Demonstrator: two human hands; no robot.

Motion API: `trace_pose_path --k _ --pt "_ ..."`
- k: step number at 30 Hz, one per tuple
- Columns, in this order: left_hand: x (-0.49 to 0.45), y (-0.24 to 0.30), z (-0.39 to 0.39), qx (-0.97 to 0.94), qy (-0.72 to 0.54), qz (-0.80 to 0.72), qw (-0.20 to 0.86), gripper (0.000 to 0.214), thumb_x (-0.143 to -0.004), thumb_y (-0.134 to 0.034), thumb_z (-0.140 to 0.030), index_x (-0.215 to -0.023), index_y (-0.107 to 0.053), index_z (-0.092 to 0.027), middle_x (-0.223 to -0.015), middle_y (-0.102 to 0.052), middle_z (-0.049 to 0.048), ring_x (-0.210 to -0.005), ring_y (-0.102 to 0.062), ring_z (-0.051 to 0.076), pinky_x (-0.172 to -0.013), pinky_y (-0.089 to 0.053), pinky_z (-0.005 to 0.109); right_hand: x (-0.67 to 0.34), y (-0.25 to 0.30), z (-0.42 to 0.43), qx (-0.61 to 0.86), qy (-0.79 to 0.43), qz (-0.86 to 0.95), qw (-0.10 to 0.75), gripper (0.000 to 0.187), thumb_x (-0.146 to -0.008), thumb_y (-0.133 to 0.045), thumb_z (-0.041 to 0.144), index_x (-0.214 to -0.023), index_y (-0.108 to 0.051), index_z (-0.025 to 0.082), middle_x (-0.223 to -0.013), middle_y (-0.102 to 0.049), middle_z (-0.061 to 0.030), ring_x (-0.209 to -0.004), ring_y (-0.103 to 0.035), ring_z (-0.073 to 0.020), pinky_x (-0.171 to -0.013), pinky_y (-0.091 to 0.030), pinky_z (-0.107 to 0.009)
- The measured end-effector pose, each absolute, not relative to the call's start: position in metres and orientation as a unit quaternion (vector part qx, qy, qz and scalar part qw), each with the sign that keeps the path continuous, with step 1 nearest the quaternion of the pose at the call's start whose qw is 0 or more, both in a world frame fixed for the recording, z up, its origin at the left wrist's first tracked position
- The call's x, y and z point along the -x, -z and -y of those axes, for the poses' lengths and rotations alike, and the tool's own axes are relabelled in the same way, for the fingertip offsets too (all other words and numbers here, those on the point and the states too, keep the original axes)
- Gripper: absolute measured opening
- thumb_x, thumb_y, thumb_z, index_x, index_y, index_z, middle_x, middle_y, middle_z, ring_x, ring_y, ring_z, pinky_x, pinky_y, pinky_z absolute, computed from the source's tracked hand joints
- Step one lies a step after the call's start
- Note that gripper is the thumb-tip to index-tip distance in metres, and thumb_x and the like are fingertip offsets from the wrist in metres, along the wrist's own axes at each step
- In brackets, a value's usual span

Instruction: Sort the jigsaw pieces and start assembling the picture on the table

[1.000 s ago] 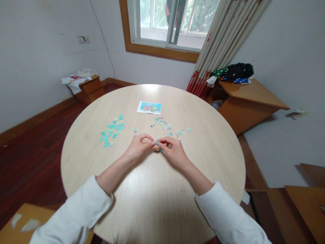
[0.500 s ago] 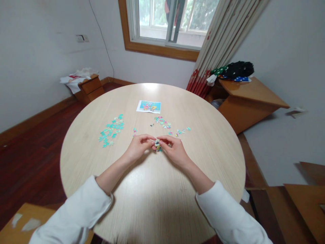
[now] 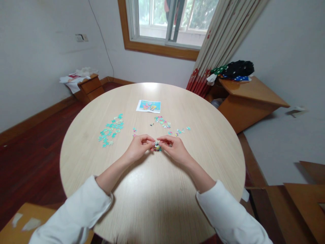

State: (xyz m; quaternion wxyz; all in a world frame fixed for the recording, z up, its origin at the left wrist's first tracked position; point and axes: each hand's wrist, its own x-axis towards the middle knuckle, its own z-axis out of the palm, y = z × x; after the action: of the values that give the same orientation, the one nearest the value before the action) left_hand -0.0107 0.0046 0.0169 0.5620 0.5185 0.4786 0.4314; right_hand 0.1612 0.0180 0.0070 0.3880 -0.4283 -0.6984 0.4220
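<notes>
Both hands meet over the middle of the round, pale wooden counter (image 3: 152,196). The left hand (image 3: 138,149) and the right hand (image 3: 175,149) are brought together fingertip to fingertip, each pinched on the small cluster of puzzle pieces (image 3: 157,146) between them. The cluster sits just above or on the counter top; which of the two cannot be told. It shows white, green and a little red, and is too small to read further. Both forearms come in from the near edge in white sleeves (image 3: 83,210).

Beyond the left hand, well apart from it, lies a loose spread of teal pieces (image 3: 111,129). A couple of stray pieces (image 3: 133,130) lie nearer, just beyond the left knuckles. Beyond the right hand is a scatter of mixed-colour pieces (image 3: 162,122), with a few more trailing off to the right (image 3: 181,130). Farther back lies a printed picture card (image 3: 149,106), flat and face up, near the middle of the counter.

Around the counter: a window (image 3: 165,23) with a wooden frame, a patterned curtain (image 3: 223,44) at its right, a wooden desk (image 3: 248,98) with dark dotted clothing heaped on it, and a low cabinet (image 3: 90,88) at the left wall under some papers.
</notes>
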Motion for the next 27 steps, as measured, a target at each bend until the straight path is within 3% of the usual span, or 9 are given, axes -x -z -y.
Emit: trace_pose_path --k 14,27 --pt "0.012 -0.014 -0.004 -0.533 -0.420 -0.494 0.544 0.027 -0.061 -0.075 -0.030 -0.065 -0.052 -0.017 -0.047 -0.061 -0.0009 -0.047 -0.060 0.013 -0.052 -0.043 0.023 -0.165 -0.007 -0.018 0.421 -0.423 0.727 0.338 0.022 -0.078 -0.057 0.019 -0.096 -0.070 0.015 -0.079 -0.071 -0.0053 -0.071 -0.064 -0.0126 -0.068 -0.050 -0.027" --pt "0.014 -0.011 -0.004 -0.553 -0.376 -0.488 0.561 0.022 -0.060 -0.073 -0.025 -0.074 -0.058 -0.015 -0.054 -0.063 0.0009 -0.050 -0.058 0.012 -0.052 -0.043 0.023 -0.167 -0.016 -0.014 0.408 -0.397 0.772 0.283 0.019 -0.082 -0.056 0.015 -0.088 -0.073 0.018 -0.088 -0.074 -0.0057 -0.078 -0.065 -0.0139 -0.073 -0.047 -0.026"
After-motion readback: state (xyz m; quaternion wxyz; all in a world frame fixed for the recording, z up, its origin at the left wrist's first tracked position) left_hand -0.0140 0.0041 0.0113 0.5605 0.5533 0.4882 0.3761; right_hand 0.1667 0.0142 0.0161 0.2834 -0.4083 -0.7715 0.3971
